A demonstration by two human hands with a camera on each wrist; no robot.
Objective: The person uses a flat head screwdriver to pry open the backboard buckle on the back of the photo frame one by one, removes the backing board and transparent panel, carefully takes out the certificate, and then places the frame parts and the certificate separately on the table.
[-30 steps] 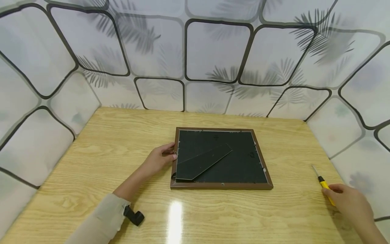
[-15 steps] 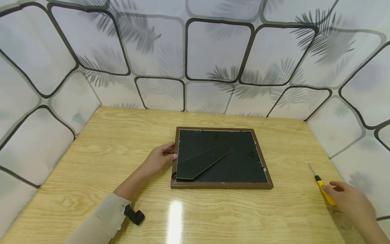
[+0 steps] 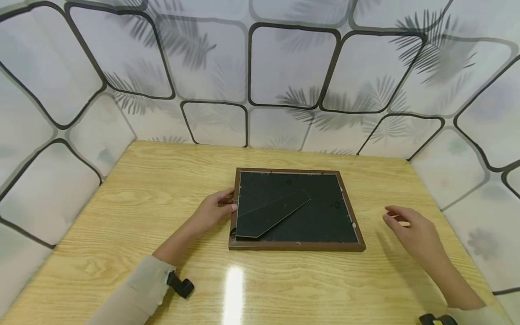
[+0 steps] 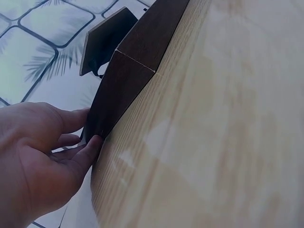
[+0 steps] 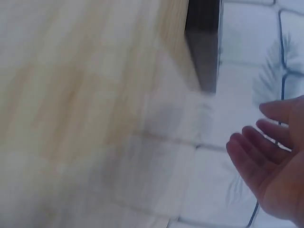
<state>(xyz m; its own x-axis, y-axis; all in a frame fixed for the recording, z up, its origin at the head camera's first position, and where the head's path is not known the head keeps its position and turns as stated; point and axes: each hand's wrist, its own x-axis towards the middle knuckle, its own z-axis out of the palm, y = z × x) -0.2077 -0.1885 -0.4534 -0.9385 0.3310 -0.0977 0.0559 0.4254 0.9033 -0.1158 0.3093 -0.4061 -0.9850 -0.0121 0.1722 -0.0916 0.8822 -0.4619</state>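
Observation:
A brown picture frame (image 3: 298,246) lies back side up on the table, its black backing (image 3: 325,225) showing. Across the backing slants a black easel stand (image 3: 276,212), which juts up from the frame in the left wrist view. My left hand (image 3: 213,210) holds the frame's left edge between thumb and fingers; the left wrist view shows the fingertips (image 4: 94,142) against the frame's side. My right hand (image 3: 418,232) is above the table to the right of the frame, fingers loosely bent and nothing in them. In the right wrist view a frame corner (image 5: 204,61) shows beyond that hand.
The wood-grain table (image 3: 142,189) meets patterned white walls (image 3: 288,67) at the back and both sides. Small wrist cameras (image 3: 181,285) sit at the sleeve cuffs. A bit of yellow shows beside the right one. Light glares on the table's front part.
My right hand has let go of the yellow-handled screwdriver at the far right and moved left toward the frame. The screwdriver no longer shows plainly. My left hand and the frame stay put.

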